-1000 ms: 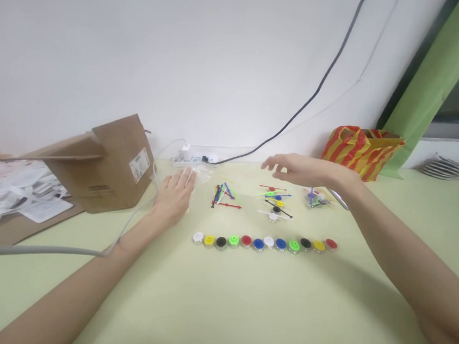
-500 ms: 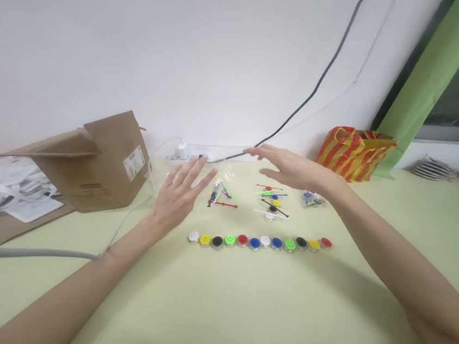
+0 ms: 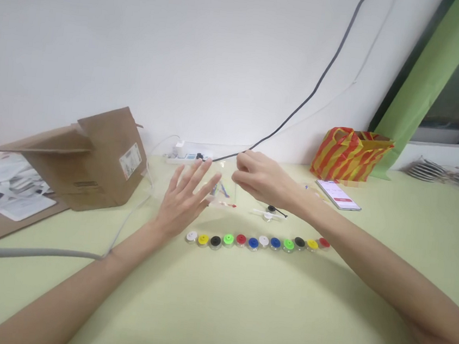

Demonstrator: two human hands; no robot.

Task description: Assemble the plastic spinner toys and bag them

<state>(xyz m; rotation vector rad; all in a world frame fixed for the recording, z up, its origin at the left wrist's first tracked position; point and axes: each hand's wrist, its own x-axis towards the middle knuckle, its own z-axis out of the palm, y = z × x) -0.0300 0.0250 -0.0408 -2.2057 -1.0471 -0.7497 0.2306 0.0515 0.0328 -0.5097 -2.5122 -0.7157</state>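
Since the earlier frame, the right hand (image 3: 262, 178) had moved leftward, its spread fingers curling into a loose fist, and a phone (image 3: 338, 195) had come into view behind the right end of the row of coloured discs (image 3: 253, 244). Well to the left of that row, and farther back, stood an opened cardboard box (image 3: 102, 167). Just behind the row's left end was the left hand (image 3: 181, 202), its fingers fanned wide with nothing visibly gripped. Coloured pointers (image 3: 225, 190) lay in a heap behind the row's left half, partly hidden by that hand. Behind the row's middle, the right hand's thumb and fingers were drawn together; whether they pinched anything could not be told. Near its wrist, a white spinner (image 3: 268, 215) and a black one lay just behind the row. Beyond the row's right end stood a striped bag (image 3: 350, 154).
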